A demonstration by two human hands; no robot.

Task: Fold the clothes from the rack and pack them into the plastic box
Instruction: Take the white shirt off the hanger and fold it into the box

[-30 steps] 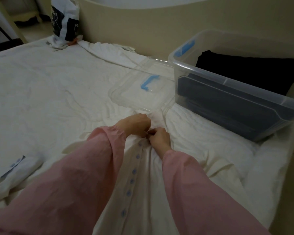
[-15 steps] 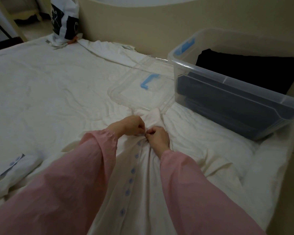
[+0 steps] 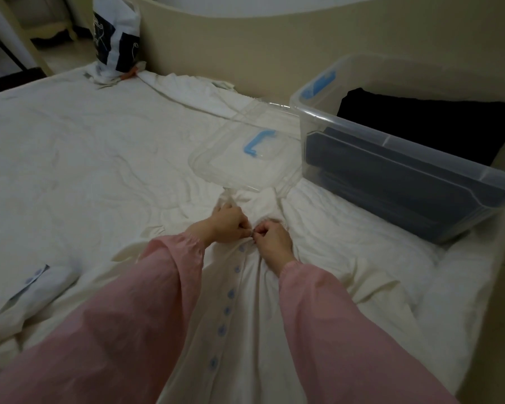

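A white shirt [image 3: 327, 252] with a row of blue buttons lies spread front-up on the bed, its collar toward the box. My left hand [image 3: 226, 224] and my right hand [image 3: 271, 239] meet just below the collar, each pinching the shirt's front edge at the top button. One cuffed sleeve with blue buttons [image 3: 38, 282] lies out to the left. The clear plastic box [image 3: 397, 147] stands at the right on the bed, holding folded dark clothes [image 3: 420, 121]. Both my arms wear pink sleeves.
The box's clear lid [image 3: 245, 158] with a blue latch lies flat between the shirt collar and the box. Another white garment [image 3: 193, 88] lies along the beige bed frame at the back. A printed bag [image 3: 115, 33] stands at the far corner.
My hands have drawn slightly back from the lid toward me, uncovering the collar, while still pinching the shirt front at the top button.
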